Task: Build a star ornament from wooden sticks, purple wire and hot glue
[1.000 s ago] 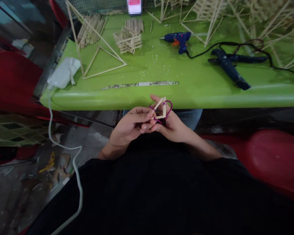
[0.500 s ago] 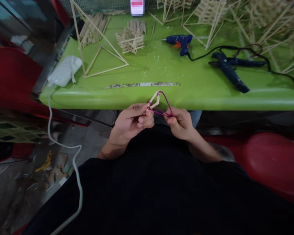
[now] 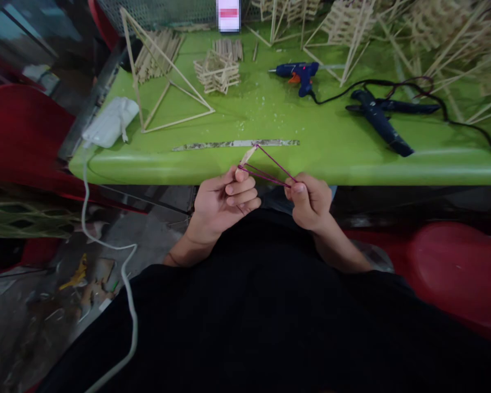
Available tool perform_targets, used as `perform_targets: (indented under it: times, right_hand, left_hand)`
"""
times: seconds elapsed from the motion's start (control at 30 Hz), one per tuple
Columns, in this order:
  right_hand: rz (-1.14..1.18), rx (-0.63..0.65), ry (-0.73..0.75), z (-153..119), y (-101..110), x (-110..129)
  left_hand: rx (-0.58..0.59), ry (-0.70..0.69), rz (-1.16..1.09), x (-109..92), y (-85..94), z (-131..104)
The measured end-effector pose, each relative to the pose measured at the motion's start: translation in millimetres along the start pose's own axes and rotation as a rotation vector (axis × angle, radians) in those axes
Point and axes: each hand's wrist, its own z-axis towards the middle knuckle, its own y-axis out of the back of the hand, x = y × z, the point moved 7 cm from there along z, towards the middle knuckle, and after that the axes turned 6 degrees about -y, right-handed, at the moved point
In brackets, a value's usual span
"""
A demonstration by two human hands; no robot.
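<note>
My left hand point(image 3: 229, 199) pinches a small pale wooden stick piece point(image 3: 248, 156) between thumb and fingertips, just in front of the table edge. A purple cord point(image 3: 275, 162) runs from both ends of that piece to my right hand point(image 3: 311, 199), whose thumb and fingers are closed on it. The cord's strands are stretched nearly straight between the hands. The lower part of the wooden piece is hidden by my left fingers. Just beyond the hands lies a flat, stained strip point(image 3: 204, 146) on the green table point(image 3: 147, 164).
A blue glue gun point(image 3: 297, 71) lies on the table, with dark pliers-like handles point(image 3: 382, 123) to its right. A stick pyramid frame point(image 3: 180, 119), a stick lattice star point(image 3: 216, 73), a stick bundle point(image 3: 157, 57) and a white power adapter point(image 3: 111, 123) stand at left. A red stool point(image 3: 458, 273) is at right.
My right hand has moved slightly right, and the purple cord has gone from a loose loop to taut strands. The wooden piece has turned in my left hand, now appearing as a single narrow bar.
</note>
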Motion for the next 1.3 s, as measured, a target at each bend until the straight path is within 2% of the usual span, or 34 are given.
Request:
perform_targets:
  times: [0.17, 0.27, 0.37, 0.47, 0.57, 0.7, 0.8, 0.87, 1.03, 1.1, 1.17, 1.23, 1.3]
  right_hand:
    - [-0.006, 0.039, -0.143, -2, -1, -13]
    - [-0.008, 0.043, -0.161, -3, 2, -18]
    - [-0.071, 0.062, -0.135, 7, 10, -10]
    - [-0.17, 0.126, -0.077, 38, 18, 13]
    - [-0.276, 0.254, 0.023, 91, 12, 45]
    - [-0.333, 0.586, 0.212, 160, -24, 78]
    - [-0.276, 0.835, 0.291, 190, -49, 92]
    - [-0.334, 0.888, 0.324, 201, -54, 98]
    - [-0.567, 0.852, 0.586, 209, -45, 119]
    - [-0.617, 0.861, 0.603, 215, -41, 118]
    - [-0.65, 0.862, 0.59, 223, -37, 115]
    - [-0.691, 0.838, 0.574, 233, -33, 112]
    - [-0.745, 0.813, 0.52, 242, -29, 106]
  left_hand:
    - [0.032, -0.053, 0.09, 0, 5.2, 4]
    - [0.042, -0.071, 0.098, 0, 6.1, 5]
    - [0.042, -0.077, 0.062, 5, 6.2, 6]
    - [0.057, -0.079, 0.016, 15, 5.8, 8]
    - [0.128, -0.088, -0.076, 29, 3.2, 12]
    - [0.195, -0.067, -0.197, 49, 4.1, 21]
    - [0.25, -0.045, -0.203, 58, 6.2, 27]
    - [0.298, -0.027, -0.178, 62, 7.6, 29]
    - [0.317, 0.003, -0.002, 63, 21.2, 30]
    - [0.258, -0.064, 0.117, 57, 32.5, 30]
    - [0.161, -0.243, 0.259, 38, 44.4, 29]
    - [0.081, -0.494, 0.389, 6, 49.2, 24]
    - [0.025, -0.725, 0.509, -36, 43.7, 19]
